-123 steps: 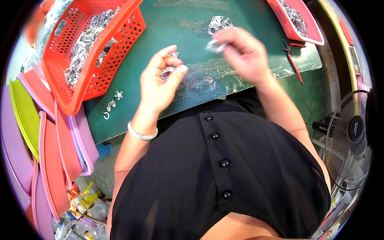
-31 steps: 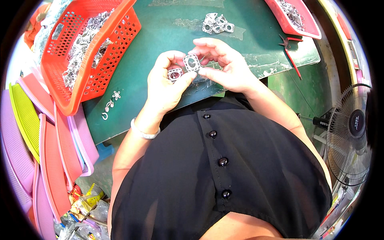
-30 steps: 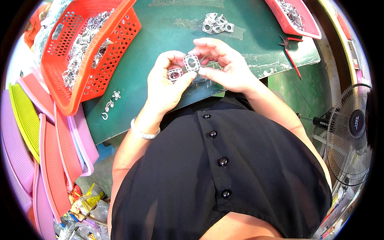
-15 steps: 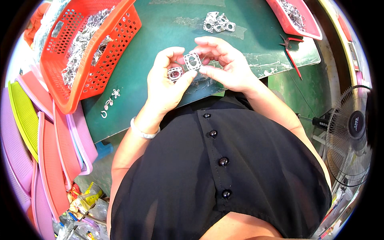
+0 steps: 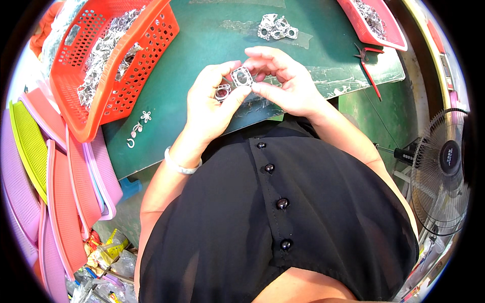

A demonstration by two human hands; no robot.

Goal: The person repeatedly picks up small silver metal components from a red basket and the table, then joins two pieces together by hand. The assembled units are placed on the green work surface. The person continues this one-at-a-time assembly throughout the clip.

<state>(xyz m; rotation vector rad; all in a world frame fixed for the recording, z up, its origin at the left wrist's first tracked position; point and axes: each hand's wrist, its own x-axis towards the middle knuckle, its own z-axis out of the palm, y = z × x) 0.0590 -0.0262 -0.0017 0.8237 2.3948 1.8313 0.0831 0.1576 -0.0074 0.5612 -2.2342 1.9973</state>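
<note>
- Square metal frame (image 5: 242,77), silver-toned with an oval opening and a beaded-looking edge, sits pinched between the fingertips of both hands, above the near edge of the green table (image 5: 212,30).
- Head view, left hand (image 5: 209,103): thumb and forefinger are closed on the left side of the frame. A second, smaller oval ring piece (image 5: 221,93) lies tucked under the same fingers, just beside the frame. A pale bangle (image 5: 182,164) circles the wrist.
- Head view, right hand (image 5: 285,83): fingers are curled inward, with the fingertips clamped on the right edge of the frame.
- Beyond the hands, a small heap of similar square metal pieces (image 5: 277,28) rests on the tabletop, well apart from the held one.
- To the left, an orange perforated plastic basket (image 5: 151,65) stands tilted, filled with tangled silver parts. Near its lower corner lie a few loose small ornaments (image 5: 138,129), one flower-shaped.
- At the upper right, a red tray (image 5: 376,38) holds more silver parts; red-handled pliers (image 5: 369,63) lie just beside it on the table.
- Flat plastic trays (image 5: 50,171) in pink, orange and yellow-green stand stacked on edge at the far left.
- A wire-guarded fan (image 5: 444,169) stands at the right.
</note>
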